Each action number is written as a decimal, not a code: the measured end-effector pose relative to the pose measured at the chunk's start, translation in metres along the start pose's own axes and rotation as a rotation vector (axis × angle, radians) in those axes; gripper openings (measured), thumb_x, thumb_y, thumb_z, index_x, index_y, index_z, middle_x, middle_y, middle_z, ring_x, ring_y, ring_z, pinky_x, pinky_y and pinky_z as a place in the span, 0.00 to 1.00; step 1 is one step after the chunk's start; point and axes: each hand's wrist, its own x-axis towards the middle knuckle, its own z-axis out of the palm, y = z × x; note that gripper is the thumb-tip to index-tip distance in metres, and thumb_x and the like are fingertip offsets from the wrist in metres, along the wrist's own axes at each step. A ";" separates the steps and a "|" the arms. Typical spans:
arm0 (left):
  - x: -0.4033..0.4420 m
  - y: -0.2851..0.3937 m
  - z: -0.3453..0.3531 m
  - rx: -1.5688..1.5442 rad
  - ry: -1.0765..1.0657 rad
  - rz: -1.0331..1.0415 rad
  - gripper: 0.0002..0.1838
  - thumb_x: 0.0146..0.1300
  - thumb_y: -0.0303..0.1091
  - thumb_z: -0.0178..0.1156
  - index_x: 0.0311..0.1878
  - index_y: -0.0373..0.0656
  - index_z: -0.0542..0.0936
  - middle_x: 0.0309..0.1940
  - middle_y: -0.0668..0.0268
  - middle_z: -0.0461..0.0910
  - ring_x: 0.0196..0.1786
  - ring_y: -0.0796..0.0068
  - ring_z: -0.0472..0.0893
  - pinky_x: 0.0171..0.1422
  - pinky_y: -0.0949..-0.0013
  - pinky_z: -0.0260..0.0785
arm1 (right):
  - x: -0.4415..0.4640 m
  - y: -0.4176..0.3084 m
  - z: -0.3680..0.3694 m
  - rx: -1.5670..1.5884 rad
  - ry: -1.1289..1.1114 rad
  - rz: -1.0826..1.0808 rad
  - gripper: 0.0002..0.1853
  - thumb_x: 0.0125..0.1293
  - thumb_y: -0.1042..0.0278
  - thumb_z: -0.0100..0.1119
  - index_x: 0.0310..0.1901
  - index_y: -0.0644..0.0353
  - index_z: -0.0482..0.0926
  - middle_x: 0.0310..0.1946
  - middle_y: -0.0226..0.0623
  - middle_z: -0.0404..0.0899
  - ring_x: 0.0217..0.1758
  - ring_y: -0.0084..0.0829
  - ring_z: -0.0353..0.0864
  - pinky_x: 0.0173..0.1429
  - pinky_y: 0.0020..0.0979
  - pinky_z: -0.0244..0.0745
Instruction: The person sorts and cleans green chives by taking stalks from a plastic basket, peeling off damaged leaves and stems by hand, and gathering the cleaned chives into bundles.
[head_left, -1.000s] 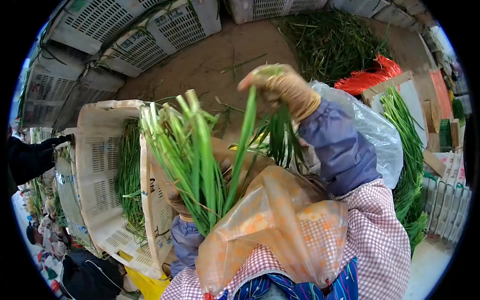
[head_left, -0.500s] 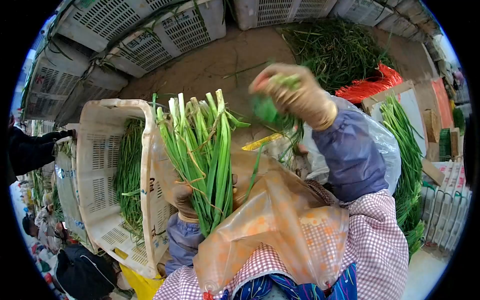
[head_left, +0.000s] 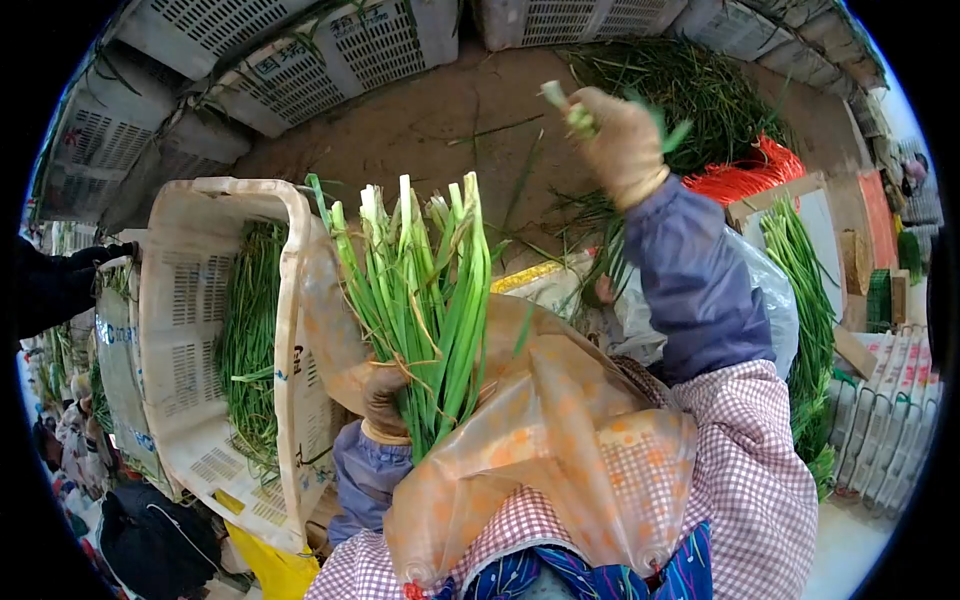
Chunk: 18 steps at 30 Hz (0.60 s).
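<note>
A thick bunch of green stalks (head_left: pixel 430 300) with pale cut ends pointing up leans over my lap. Wrapped round its lower left side is my left hand (head_left: pixel 384 402), in a brown glove. Raised at the upper right, my right hand (head_left: pixel 615 140) in a similar glove is closed on a few green stalks, whose pale ends stick out to the left and whose leaves are blurred. An orange-patterned plastic apron (head_left: pixel 545 430) covers my lap beneath the bunch.
A white crate (head_left: pixel 295 400) holding green leaves lies at my left. Loose leaves (head_left: pixel 690 100) are heaped on the ground ahead, beside red strings (head_left: pixel 745 175). Long green bundles (head_left: pixel 800 290) lie on the right. Crates (head_left: pixel 300 85) line the back; a person's dark sleeve (head_left: pixel 70 280) shows far left.
My right hand has moved up and to the right, away from the bunch, with stalks in it. The bunch in my left hand has shifted slightly right and stands more upright.
</note>
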 end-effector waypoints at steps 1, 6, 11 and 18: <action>0.000 0.000 -0.002 0.006 0.014 0.007 0.36 0.46 0.30 0.59 0.62 0.32 0.62 0.53 0.47 0.72 0.51 0.51 0.77 0.56 0.52 0.72 | 0.006 0.006 -0.006 -0.052 -0.027 0.087 0.11 0.54 0.71 0.64 0.40 0.57 0.78 0.29 0.36 0.79 0.29 0.23 0.78 0.35 0.23 0.72; 0.003 0.000 0.008 0.011 -0.003 -0.066 0.38 0.45 0.33 0.62 0.61 0.32 0.62 0.51 0.46 0.73 0.50 0.52 0.77 0.55 0.52 0.72 | -0.009 -0.057 -0.047 0.643 -0.388 -0.084 0.15 0.55 0.60 0.63 0.45 0.51 0.79 0.30 0.44 0.80 0.33 0.46 0.80 0.36 0.38 0.75; 0.004 0.004 0.018 0.192 0.047 -0.169 0.40 0.44 0.39 0.65 0.60 0.30 0.63 0.50 0.44 0.73 0.50 0.51 0.77 0.55 0.51 0.72 | -0.005 -0.070 -0.038 0.236 -0.608 -0.414 0.16 0.48 0.65 0.68 0.40 0.53 0.79 0.24 0.40 0.79 0.27 0.42 0.79 0.32 0.37 0.72; 0.001 0.002 0.000 -0.071 0.010 -0.120 0.35 0.46 0.30 0.59 0.60 0.29 0.63 0.54 0.44 0.71 0.53 0.46 0.75 0.57 0.47 0.69 | 0.001 -0.062 -0.027 0.303 -0.819 -0.392 0.09 0.48 0.68 0.65 0.34 0.53 0.79 0.23 0.42 0.78 0.30 0.46 0.78 0.33 0.41 0.72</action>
